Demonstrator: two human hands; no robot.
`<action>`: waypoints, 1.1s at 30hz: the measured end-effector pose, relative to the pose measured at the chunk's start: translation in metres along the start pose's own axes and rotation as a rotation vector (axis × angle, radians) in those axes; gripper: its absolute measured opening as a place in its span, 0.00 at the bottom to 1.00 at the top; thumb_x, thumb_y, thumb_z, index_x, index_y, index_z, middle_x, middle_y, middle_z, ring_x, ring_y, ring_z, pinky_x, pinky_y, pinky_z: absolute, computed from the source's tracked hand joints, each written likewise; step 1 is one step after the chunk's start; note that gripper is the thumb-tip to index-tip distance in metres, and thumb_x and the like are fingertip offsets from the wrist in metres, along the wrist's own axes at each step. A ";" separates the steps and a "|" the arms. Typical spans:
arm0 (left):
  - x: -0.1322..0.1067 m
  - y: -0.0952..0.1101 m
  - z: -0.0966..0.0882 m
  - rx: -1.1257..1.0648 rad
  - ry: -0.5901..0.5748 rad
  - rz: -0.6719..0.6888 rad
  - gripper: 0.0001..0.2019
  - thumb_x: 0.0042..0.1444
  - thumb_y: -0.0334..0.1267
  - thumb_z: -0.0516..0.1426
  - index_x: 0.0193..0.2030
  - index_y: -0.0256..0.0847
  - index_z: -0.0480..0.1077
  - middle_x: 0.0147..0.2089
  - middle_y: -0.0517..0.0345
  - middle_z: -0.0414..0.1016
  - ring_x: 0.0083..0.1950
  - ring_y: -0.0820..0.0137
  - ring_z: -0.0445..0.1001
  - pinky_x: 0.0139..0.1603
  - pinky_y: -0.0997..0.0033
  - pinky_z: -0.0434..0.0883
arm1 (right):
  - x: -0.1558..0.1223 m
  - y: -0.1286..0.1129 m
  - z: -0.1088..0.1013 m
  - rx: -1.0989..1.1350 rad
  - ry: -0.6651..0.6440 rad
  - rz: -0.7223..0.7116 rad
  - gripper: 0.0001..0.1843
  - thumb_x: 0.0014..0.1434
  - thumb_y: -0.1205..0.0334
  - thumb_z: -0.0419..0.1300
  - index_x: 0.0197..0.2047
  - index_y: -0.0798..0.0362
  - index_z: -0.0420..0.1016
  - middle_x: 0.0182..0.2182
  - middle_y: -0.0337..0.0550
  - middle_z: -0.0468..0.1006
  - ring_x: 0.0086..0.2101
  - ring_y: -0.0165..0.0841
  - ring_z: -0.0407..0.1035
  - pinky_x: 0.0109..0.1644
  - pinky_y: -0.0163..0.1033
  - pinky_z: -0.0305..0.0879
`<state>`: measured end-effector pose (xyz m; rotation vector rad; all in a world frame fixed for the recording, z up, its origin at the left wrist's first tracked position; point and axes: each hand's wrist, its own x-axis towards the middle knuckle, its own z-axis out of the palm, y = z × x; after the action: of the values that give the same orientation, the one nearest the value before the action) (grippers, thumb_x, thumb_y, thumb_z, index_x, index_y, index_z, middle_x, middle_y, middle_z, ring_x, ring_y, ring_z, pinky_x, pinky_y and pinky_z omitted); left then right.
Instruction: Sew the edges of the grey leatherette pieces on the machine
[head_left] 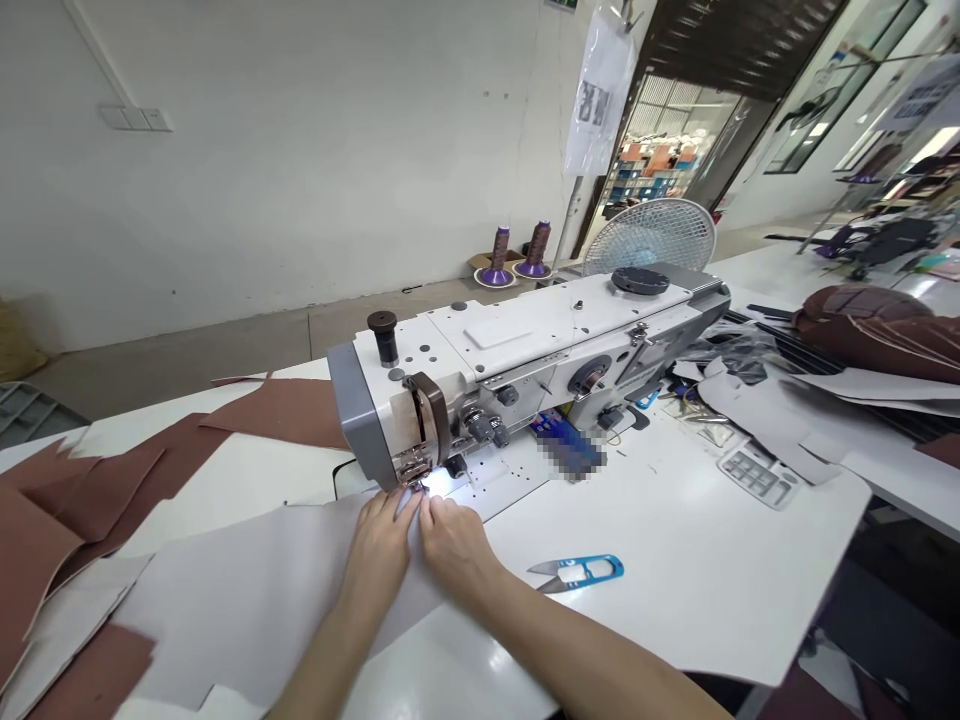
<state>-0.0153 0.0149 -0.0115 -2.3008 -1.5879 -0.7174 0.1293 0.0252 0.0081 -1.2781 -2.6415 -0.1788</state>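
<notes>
A white sewing machine (510,340) stands on the table, its lamp lighting the presser foot (417,486). Under and in front of the foot lies a large pale grey sheet of material (247,580), spreading left across the table. My left hand (381,540) is closed on the sheet just left of the foot, fingers bunched by its edge. Close beside it, my right hand (456,540) pinches the same edge with curled fingers; the thumbs nearly meet. The fingertips and the seam between them are partly hidden. Blue-handled thread snips (577,572) lie to the right of my right forearm.
Brown cut pieces (277,412) overlap along the left of the table. Two brown thread spools (499,250) and a fan (649,238) stand behind the machine. A calculator (761,476), paper scraps (765,420) and a brown bundle (877,330) lie to the right.
</notes>
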 end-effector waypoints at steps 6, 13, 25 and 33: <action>-0.002 -0.001 -0.001 -0.015 0.010 0.038 0.16 0.61 0.27 0.46 0.49 0.39 0.70 0.50 0.49 0.73 0.50 0.63 0.70 0.53 0.58 0.68 | -0.001 -0.001 -0.001 -0.008 0.006 -0.006 0.14 0.56 0.76 0.51 0.46 0.62 0.66 0.30 0.46 0.70 0.30 0.35 0.65 0.23 0.37 0.54; 0.001 -0.002 -0.002 0.009 0.044 0.062 0.15 0.61 0.28 0.45 0.48 0.37 0.70 0.49 0.48 0.74 0.49 0.63 0.71 0.52 0.60 0.69 | 0.002 -0.001 -0.004 0.025 -0.060 0.025 0.13 0.57 0.76 0.50 0.45 0.60 0.66 0.33 0.46 0.70 0.31 0.35 0.65 0.25 0.37 0.53; -0.014 0.022 0.004 0.220 0.037 -0.018 0.19 0.59 0.24 0.43 0.50 0.32 0.69 0.53 0.46 0.73 0.56 0.59 0.69 0.55 0.55 0.67 | 0.004 0.002 -0.007 0.029 -0.094 -0.028 0.09 0.60 0.74 0.50 0.41 0.57 0.68 0.33 0.47 0.71 0.33 0.36 0.64 0.28 0.38 0.56; -0.014 0.011 0.013 0.183 0.002 -0.011 0.19 0.60 0.25 0.41 0.51 0.32 0.69 0.54 0.45 0.72 0.57 0.59 0.68 0.58 0.53 0.64 | 0.006 0.002 -0.006 0.041 -0.085 0.010 0.07 0.60 0.74 0.51 0.39 0.57 0.68 0.34 0.47 0.71 0.33 0.35 0.63 0.28 0.37 0.55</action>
<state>-0.0058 0.0052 -0.0291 -2.1614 -1.5947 -0.5513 0.1275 0.0300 0.0153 -1.3135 -2.6943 -0.0704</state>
